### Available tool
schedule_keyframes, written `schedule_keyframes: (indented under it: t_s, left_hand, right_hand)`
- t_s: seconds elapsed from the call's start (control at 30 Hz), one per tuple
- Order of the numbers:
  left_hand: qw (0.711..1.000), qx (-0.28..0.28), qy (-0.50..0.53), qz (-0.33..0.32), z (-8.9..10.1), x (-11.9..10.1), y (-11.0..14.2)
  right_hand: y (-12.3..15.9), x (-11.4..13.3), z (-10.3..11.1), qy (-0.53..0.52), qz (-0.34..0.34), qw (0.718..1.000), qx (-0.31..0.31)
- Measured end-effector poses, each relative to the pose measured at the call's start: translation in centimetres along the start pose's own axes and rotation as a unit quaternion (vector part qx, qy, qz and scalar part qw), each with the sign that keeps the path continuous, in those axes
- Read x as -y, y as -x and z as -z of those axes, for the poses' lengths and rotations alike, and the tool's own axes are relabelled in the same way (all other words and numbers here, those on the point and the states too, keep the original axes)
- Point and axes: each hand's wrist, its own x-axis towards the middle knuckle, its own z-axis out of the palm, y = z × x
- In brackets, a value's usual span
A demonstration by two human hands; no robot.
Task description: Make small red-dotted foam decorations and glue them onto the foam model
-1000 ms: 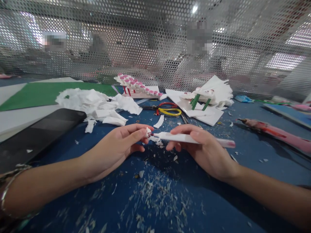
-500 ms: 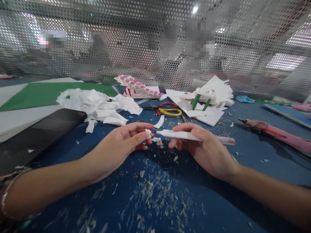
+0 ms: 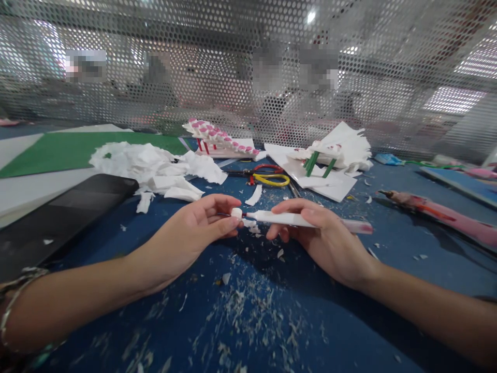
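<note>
Between its thumb and fingers my left hand (image 3: 202,220) pinches a small white piece (image 3: 236,213), whose material I cannot make out. My right hand (image 3: 322,233) is closed around a white marker (image 3: 289,218) with a reddish rear end. The marker's dark red tip points left and meets the right side of the white piece. Beyond my hands lies a pair of scissors (image 3: 272,179) with red and yellow handles. White scraps and shavings (image 3: 243,305) are strewn over the blue tabletop (image 3: 186,331) below my hands.
Torn white paper (image 3: 135,168) and a black phone (image 3: 77,217) lie to the left. At the back stand a white model with pink dots (image 3: 221,134) and a white one on green legs (image 3: 320,160). A pink pen-like tool (image 3: 442,210) lies right. A perforated metal screen (image 3: 217,67) stands behind.
The white piece has turned in my left fingers, showing a whiter side instead of its red-marked face. The marker has shifted slightly left and its tip now meets the piece.
</note>
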Motion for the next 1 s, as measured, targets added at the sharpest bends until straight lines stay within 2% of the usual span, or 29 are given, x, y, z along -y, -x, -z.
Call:
schedule_keyframes:
  t_s: [0.4,0.8,1.0]
  left_hand:
    - [1.0,-0.027,-0.015,-0.002,-0.44,-0.46,0.03]
    - [1.0,-0.001,-0.024,0.002,-0.1,0.1,-0.05]
    - [0.997,0.02,-0.067,-0.043,0.2,0.23,-0.09]
  right_hand:
    - [0.03,0.2,-0.09,0.027,0.002,1.0,-0.005]
    - [0.02,0.03,0.08,-0.007,0.006,1.0,0.002]
    - [0.02,-0.03,0.02,-0.005,0.006,1.0,-0.003]
